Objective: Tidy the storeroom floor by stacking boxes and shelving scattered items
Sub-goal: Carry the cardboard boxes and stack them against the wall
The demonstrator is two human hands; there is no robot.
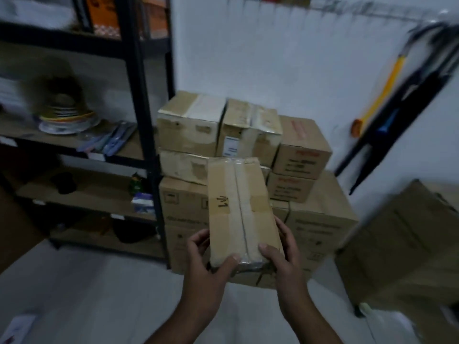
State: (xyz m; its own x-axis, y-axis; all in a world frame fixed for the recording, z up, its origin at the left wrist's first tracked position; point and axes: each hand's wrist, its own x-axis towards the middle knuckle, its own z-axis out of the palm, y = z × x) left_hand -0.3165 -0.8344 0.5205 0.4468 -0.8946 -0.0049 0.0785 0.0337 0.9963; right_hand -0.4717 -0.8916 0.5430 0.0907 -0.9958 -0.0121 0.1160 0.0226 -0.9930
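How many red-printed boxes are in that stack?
2. The upper red-printed box is right of the held box; the lower red-printed box sits directly under the upper one. Others may be hidden.

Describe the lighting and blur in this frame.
Head view: dim, bluish light; motion blur smears the stacked plates at left and the yellow-handled tool at right; the taped box, gripped by the left hand and right hand, is sharpest.
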